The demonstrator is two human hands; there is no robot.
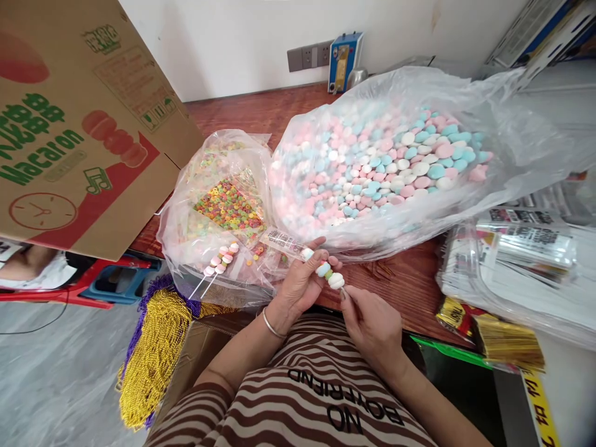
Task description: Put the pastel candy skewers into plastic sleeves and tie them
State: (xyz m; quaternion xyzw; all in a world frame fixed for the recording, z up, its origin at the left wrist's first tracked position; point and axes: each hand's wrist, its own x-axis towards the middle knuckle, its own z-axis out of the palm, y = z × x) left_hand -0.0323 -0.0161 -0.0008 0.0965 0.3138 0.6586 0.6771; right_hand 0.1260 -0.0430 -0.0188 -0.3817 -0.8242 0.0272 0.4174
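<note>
Between my hands is a candy skewer (325, 269) of white, pale blue and green pieces. My left hand (303, 280) is closed around its upper part, next to a clear printed wrapper (282, 241). Below the lowest white piece, my right hand (371, 320) pinches the stick end. Two finished-looking skewers (221, 259) lie on a clear plastic bag at the left. That bag shows small coloured rings (230, 205). Behind my hands spreads a large plastic bag (507, 124) full of pink, white and blue candies (395, 164).
A big cardboard box (135, 155) stands at the left. At the right are a clear tray of printed wrappers (531, 248) and a bundle of gold twist ties (510, 341). A blue device (344, 62) stands by the wall. Gold beaded strands (156, 347) hang at lower left.
</note>
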